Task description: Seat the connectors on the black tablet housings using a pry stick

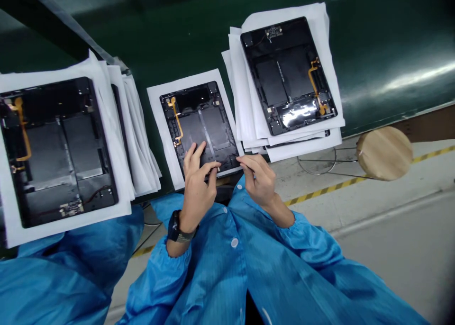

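In the middle of the bench lies an opened tablet housing (216,128), black inside, with an orange flex cable (177,121) along its left side. My left hand (199,180) rests over its near edge: two fingers lie on the dark inner panel, while thumb and index finger close together by a tiny pale spot at the rim. What they pinch, if anything, is too small to name. At the housing's near right corner, my right hand (259,179) has thumb and index finger pressed together, and whatever is between them is hidden. White sheeting (165,149) lies beneath the housing.
To the right, another opened tablet housing (263,71) tops a stack of white sheets (245,102). A similar housing (46,149) lies on a stack at left, near a person's blue sleeve (64,277). A round wooden stool (384,153) stands beyond the green bench (384,55).
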`<state>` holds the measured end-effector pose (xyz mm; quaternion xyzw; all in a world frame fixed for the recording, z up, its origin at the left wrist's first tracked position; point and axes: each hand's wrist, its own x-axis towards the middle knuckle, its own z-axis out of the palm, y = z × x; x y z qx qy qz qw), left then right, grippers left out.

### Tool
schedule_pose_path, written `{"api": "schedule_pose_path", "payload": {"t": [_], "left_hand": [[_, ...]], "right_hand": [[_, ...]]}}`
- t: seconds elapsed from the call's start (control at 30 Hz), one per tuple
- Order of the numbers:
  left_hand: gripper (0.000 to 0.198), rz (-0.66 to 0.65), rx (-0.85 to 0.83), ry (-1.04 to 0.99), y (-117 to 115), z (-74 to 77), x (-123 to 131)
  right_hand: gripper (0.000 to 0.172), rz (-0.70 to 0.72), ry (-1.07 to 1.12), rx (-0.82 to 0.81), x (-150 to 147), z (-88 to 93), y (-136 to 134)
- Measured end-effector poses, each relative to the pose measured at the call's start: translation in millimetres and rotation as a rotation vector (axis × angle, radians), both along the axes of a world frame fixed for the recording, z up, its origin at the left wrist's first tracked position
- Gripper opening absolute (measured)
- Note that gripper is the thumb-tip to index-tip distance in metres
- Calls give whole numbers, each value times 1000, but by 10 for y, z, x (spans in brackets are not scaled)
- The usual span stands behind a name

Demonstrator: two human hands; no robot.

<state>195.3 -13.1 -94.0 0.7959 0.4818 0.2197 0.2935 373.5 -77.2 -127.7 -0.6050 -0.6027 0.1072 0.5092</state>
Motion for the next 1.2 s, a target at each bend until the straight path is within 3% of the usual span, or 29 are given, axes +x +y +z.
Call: {"api": "schedule_pose_path", "payload": {"t": [0.2, 0.37, 0.6, 0.83, 1.2], "left_hand": [[23, 50, 13, -6, -41, 21, 80], [24, 10, 85, -17, -62, -14, 45], [24, 40, 120, -32, -61, -50, 56], [25, 27, 173, -44, -67, -66, 58], [26, -5, 278, -44, -86, -149, 24]], "right_hand": [[29, -46, 60, 11, -27, -22, -3], [27, -62, 91, -11, -36, -17, -13], [21, -97, 215, -110, -35, 46, -23], [17, 16, 324, -162, -73, 213, 0], [18, 22, 268, -221, -98, 186, 75]]}}
